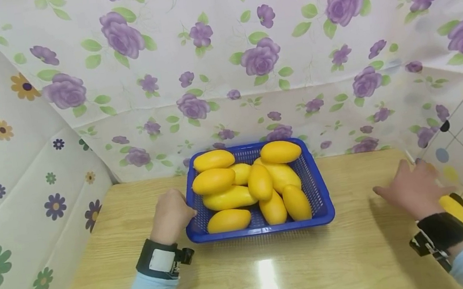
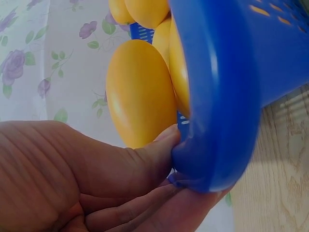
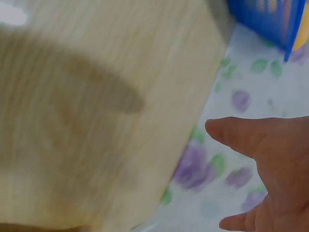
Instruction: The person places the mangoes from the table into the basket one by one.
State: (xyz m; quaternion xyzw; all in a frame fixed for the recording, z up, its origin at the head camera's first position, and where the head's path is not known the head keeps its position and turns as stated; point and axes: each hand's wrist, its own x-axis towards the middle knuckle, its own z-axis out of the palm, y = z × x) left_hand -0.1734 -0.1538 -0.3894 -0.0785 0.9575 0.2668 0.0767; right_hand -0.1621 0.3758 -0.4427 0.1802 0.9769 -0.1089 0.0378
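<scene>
A blue plastic basket with slotted walls stands on the wooden table, holding several yellow mangoes. My left hand grips the basket's left rim. In the left wrist view, the thumb lies on the inner side of that rim and the fingers curl beneath it, close to one mango. Well to the right of the basket, my right hand is held over the table's right side with thumb and fingers spread. Nothing is in its grasp in the right wrist view.
Flowered cloth hangs behind the wooden table, and patterned sheets flank it left and right. A yellow shape shows beside the right wrist, partly hidden; I cannot tell what it is. Light glares off the table's front.
</scene>
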